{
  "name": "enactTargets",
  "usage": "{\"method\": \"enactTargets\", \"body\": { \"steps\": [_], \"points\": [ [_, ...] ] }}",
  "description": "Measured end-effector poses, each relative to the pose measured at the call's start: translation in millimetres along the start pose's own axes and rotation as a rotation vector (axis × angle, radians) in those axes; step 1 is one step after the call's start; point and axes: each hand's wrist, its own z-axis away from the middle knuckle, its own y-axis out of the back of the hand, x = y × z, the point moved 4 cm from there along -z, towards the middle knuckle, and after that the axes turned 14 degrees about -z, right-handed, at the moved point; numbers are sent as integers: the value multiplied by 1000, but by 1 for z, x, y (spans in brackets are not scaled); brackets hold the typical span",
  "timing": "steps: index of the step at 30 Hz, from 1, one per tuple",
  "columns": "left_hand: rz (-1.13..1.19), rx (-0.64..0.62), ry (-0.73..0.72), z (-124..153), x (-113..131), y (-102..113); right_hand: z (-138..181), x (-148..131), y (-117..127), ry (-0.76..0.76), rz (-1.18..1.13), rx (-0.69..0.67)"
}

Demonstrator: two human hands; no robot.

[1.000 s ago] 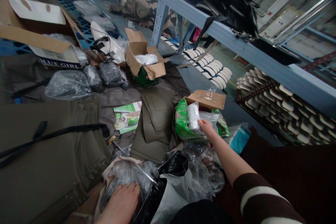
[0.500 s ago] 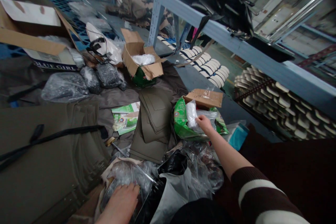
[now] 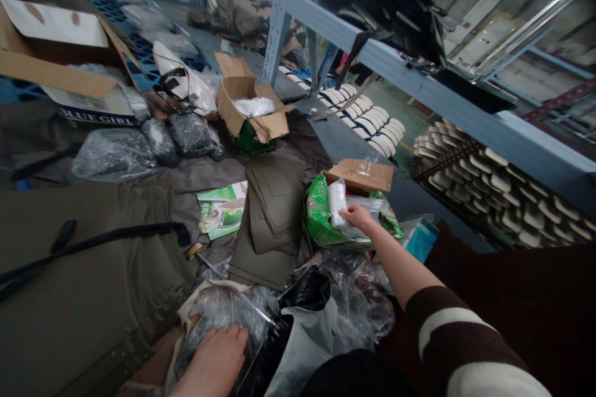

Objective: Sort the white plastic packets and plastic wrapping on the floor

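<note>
Clutter everywhere on a dark cloth-covered work surface (image 3: 93, 298). Right hand (image 3: 357, 217) reached out over a green bag (image 3: 321, 217), fingers curled around a white plastic-wrapped packet (image 3: 337, 201) that stands up out of the bag's mouth; grip closed on the packet, thumb side hidden. Striped sleeve (image 3: 460, 341) in dark brown and white on that arm. Brown cardboard flap (image 3: 361, 175) just behind the green bag, touching its far edge. Left hand (image 3: 216, 360) low in the frame, laid palm-down on a crinkled clear plastic bag (image 3: 223, 310), fingers spread flat and closed on nothing; bag contents too blurred to tell. Thin metal rod (image 3: 237, 291) slanted across that clear bag, just beyond the fingertips. Black plastic bag (image 3: 305, 290) and more clear wrapping between the two hands. Stack of olive-grey flat cut pieces (image 3: 274, 211) beside the green bag on its left, with a green and white printed sheet (image 3: 221, 206) further left. Small open carton (image 3: 249, 108) with something white inside, well apart, further back. Larger open carton (image 3: 60, 68) at the far left, with dark plastic-wrapped bundles (image 3: 186, 133) in front of it. Blue steel shelving (image 3: 419, 90) across the upper right, black bags (image 3: 400, 6) on its shelf, rows of pale soles (image 3: 493, 192) beneath.
</note>
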Motion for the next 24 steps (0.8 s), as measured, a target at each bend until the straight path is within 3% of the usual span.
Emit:
{"method": "enactTargets", "body": {
  "steps": [7, 14, 24],
  "points": [
    [0, -18, 6, -4, -1, -6, -2, -1, -1, -67, -129, -105],
    [-18, -32, -6, -6, 1, -1, -4, -15, -2, -119, -73, -209],
    [-56, -99, -1, -5, 3, 9, -5, -15, 2, -16, -54, -35]
  ]
}}
